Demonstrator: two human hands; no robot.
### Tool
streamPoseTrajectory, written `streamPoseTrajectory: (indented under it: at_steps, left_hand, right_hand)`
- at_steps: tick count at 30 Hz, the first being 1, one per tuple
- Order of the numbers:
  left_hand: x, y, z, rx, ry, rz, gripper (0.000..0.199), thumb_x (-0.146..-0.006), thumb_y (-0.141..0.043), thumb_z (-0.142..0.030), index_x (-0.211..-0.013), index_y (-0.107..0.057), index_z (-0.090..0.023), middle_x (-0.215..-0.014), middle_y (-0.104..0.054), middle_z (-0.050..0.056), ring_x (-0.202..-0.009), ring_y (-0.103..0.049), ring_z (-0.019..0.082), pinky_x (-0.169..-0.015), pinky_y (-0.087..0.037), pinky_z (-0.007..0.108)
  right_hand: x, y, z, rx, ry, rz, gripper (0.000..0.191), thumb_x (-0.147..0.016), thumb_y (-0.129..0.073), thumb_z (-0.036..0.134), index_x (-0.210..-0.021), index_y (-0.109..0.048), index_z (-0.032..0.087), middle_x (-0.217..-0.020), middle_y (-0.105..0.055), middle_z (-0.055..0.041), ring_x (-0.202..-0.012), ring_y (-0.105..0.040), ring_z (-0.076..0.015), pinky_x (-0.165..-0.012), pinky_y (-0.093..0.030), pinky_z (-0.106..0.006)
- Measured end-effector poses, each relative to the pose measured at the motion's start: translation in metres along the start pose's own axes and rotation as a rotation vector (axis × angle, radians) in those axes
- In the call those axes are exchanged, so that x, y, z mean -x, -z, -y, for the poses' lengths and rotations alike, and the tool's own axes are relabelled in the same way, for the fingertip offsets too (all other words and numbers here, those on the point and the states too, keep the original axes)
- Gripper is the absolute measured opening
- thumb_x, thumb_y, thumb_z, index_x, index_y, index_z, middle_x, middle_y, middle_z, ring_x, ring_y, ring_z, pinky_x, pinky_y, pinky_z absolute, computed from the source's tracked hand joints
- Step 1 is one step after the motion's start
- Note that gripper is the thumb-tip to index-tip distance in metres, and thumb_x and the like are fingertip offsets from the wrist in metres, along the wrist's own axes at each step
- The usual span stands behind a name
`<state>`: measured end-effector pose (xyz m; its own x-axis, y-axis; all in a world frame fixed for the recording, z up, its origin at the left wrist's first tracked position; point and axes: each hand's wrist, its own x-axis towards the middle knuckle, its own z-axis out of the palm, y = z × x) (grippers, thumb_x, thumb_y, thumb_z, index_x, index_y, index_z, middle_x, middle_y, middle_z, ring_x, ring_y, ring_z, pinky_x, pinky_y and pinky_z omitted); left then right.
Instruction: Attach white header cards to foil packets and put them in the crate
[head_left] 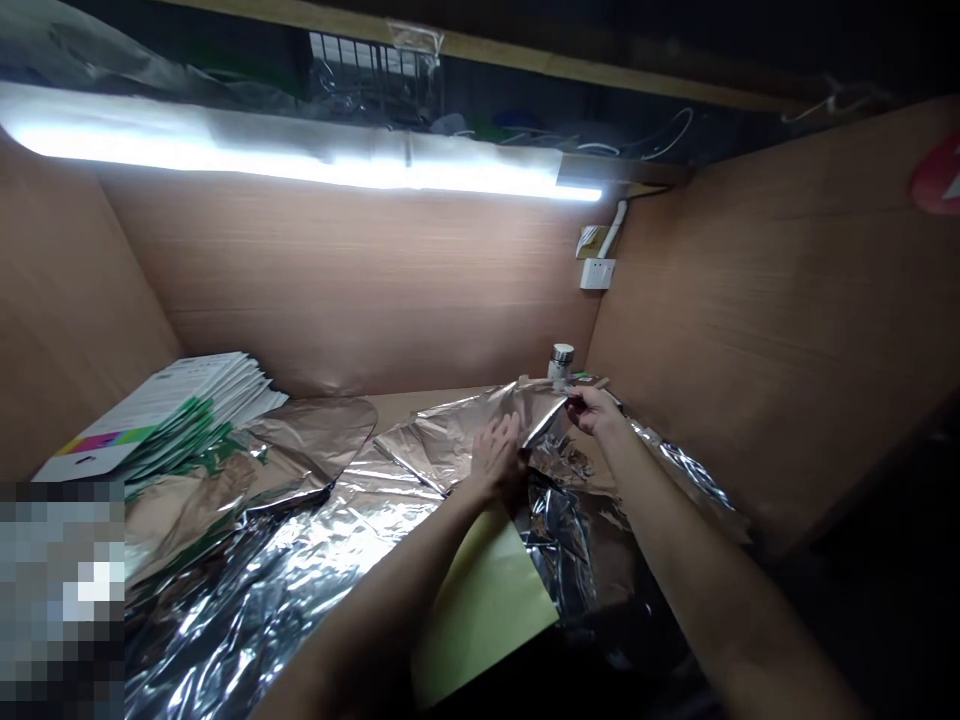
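Observation:
My left hand (496, 455) lies with its fingers stretched out on a crinkled, shiny foil sheet (442, 435). Pinched between the fingers of my right hand (594, 408) is the sheet's right edge, lifted a little off the table. Below my left wrist lies a smooth yellow sheet (487, 610), partly covered by my left forearm. More silver foil (300, 560) spreads across the table's left side, and darker crumpled foil (559, 530) lies between my arms. The undersides of my left fingers are hidden.
A stack of printed white-and-green packets (187, 410) stands at the left. Behind my right hand is a small jar (561, 362) with a silver lid. Wooden panels (375, 290) enclose the back and sides. A bright tube lamp (300, 160) hangs above; a white socket (598, 274) is on the back panel.

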<state>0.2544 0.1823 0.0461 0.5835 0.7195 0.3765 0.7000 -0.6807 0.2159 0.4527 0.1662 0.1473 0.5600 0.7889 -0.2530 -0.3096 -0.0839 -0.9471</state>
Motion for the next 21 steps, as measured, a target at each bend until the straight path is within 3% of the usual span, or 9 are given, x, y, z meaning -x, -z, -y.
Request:
streamPoseTrajectory:
  at_steps: [5, 8, 10, 12, 15, 17, 19, 21]
  left_hand:
    - [-0.016, 0.018, -0.015, -0.020, -0.079, -0.045, 0.055, -0.098, -0.052, -0.031, -0.151, -0.044, -0.016, -0.138, -0.063, 0.020, -0.120, -0.063, 0.034, -0.096, -0.048, 0.045]
    - [-0.006, 0.036, -0.013, -0.034, -0.189, -0.029, 0.034, -0.103, -0.042, -0.021, -0.129, -0.063, -0.015, -0.112, -0.074, 0.017, -0.101, -0.070, 0.029, -0.094, -0.049, 0.042]
    - [0.012, 0.047, -0.007, -0.034, -0.301, -0.005, 0.032, -0.104, -0.041, -0.019, -0.126, -0.065, -0.018, -0.111, -0.075, 0.014, -0.099, -0.071, 0.025, -0.100, -0.047, 0.040]
    - [0.036, 0.054, 0.003, -0.027, -0.411, 0.028, 0.032, -0.103, -0.045, -0.017, -0.129, -0.063, -0.023, -0.114, -0.075, 0.009, -0.101, -0.070, 0.022, -0.107, -0.043, 0.039]
    - [0.075, 0.059, 0.021, -0.063, -0.615, 0.115, 0.033, -0.102, -0.050, -0.018, -0.132, -0.062, -0.027, -0.114, -0.075, 0.006, -0.104, -0.070, 0.020, -0.110, -0.041, 0.039]
    - [0.098, 0.060, 0.032, -0.138, -0.717, 0.182, 0.032, -0.102, -0.051, -0.018, -0.131, -0.062, -0.026, -0.113, -0.075, 0.007, -0.104, -0.070, 0.021, -0.110, -0.040, 0.041]
    - [0.123, 0.062, 0.039, -0.217, -0.697, 0.225, 0.036, -0.100, -0.055, -0.020, -0.136, -0.059, -0.026, -0.120, -0.074, 0.009, -0.111, -0.068, 0.025, -0.110, -0.040, 0.045]
    - [0.152, 0.065, 0.036, -0.250, -0.615, 0.239, 0.054, -0.096, -0.063, -0.030, -0.149, -0.049, -0.027, -0.139, -0.065, 0.013, -0.126, -0.061, 0.033, -0.109, -0.041, 0.051]
  right_hand:
    - [0.019, -0.002, 0.021, -0.161, 0.019, -0.005, 0.030, -0.101, -0.065, 0.035, -0.124, -0.063, 0.016, -0.118, -0.066, -0.0078, -0.095, -0.068, -0.0196, -0.080, -0.060, -0.037]
    - [0.051, 0.025, 0.017, -0.252, 0.046, -0.001, 0.008, -0.101, -0.060, 0.019, -0.094, -0.062, 0.015, -0.083, -0.064, 0.0011, -0.066, -0.061, -0.0097, -0.063, -0.056, -0.023]
    - [0.078, 0.056, 0.000, -0.296, 0.054, 0.008, 0.022, -0.097, -0.058, 0.011, -0.077, -0.054, 0.018, -0.064, -0.055, 0.0054, -0.052, -0.053, -0.0069, -0.055, -0.053, -0.018]
    - [0.108, 0.089, -0.032, -0.330, 0.059, 0.004, 0.021, -0.093, -0.063, 0.014, -0.075, -0.054, 0.021, -0.059, -0.054, 0.0062, -0.048, -0.052, -0.0082, -0.051, -0.053, -0.019]
    - [0.153, 0.128, -0.103, -0.327, 0.115, -0.052, 0.016, -0.079, -0.077, 0.018, -0.083, -0.063, 0.024, -0.062, -0.063, 0.0062, -0.048, -0.059, -0.0118, -0.045, -0.053, -0.021]
    - [0.182, 0.142, -0.156, -0.203, 0.118, -0.041, 0.016, -0.078, -0.079, 0.033, -0.087, -0.068, 0.027, -0.072, -0.072, 0.0021, -0.060, -0.070, -0.0203, -0.053, -0.062, -0.032]
    - [0.209, 0.151, -0.201, -0.034, 0.136, -0.045, 0.021, -0.081, -0.074, 0.051, -0.089, -0.073, 0.032, -0.079, -0.077, -0.0003, -0.072, -0.076, -0.0287, -0.060, -0.067, -0.042]
    - [0.232, 0.159, -0.229, 0.103, 0.175, -0.034, 0.028, -0.080, -0.070, 0.063, -0.088, -0.077, 0.037, -0.079, -0.078, 0.0002, -0.079, -0.078, -0.0335, -0.064, -0.069, -0.047]
